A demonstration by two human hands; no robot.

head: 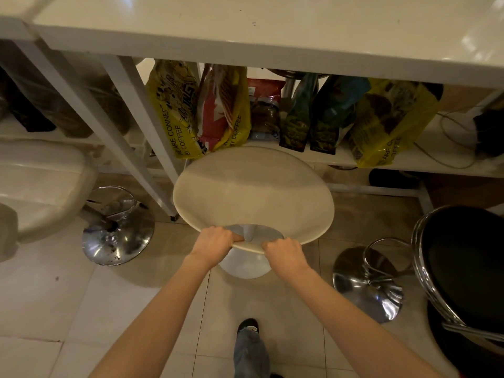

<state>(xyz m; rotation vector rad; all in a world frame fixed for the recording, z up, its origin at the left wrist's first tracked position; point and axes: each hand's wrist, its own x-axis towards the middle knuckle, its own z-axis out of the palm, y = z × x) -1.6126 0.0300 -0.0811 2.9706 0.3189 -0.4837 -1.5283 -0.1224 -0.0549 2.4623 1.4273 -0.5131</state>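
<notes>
A cream round stool with a curved shell seat stands on a white pedestal base, half under the white counter. My left hand grips the near rim of the seat, its fingers curled under the edge. My right hand grips the same rim just to the right. The seat tilts toward me. A grey cutout in the seat shows between my hands.
Coffee bags and other packets fill the low shelf behind the stool. A white bar stool with a chrome base stands at the left, a black one with a chrome base at the right. My shoe is on the tiled floor.
</notes>
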